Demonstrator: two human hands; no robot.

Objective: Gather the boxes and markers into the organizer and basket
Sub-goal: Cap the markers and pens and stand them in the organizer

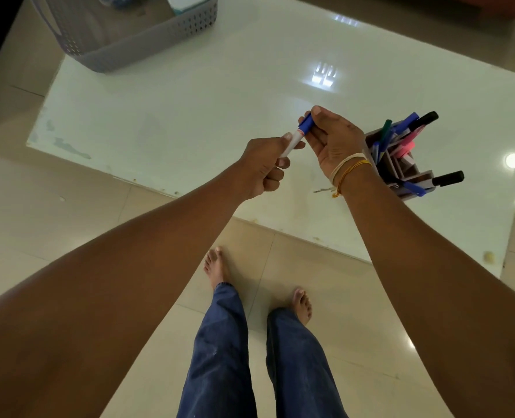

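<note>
Both hands hold one white marker with a blue cap (pixel 299 133) above the white table (pixel 189 122). My left hand (pixel 265 167) grips the white barrel with curled fingers. The blue cap end is pinched by my right hand (pixel 331 140). To the right stands the desk organizer (pixel 407 170), with several markers and pens in blue, black, green and pink sticking out of it. At the far left corner of the table sits the grey perforated basket (pixel 147 43); boxes show only partly inside it.
The table is low, and its near edge (pixel 250 215) runs diagonally in front of my bare feet (pixel 217 267) on the tiled floor. A dark edge runs along the far left of the view.
</note>
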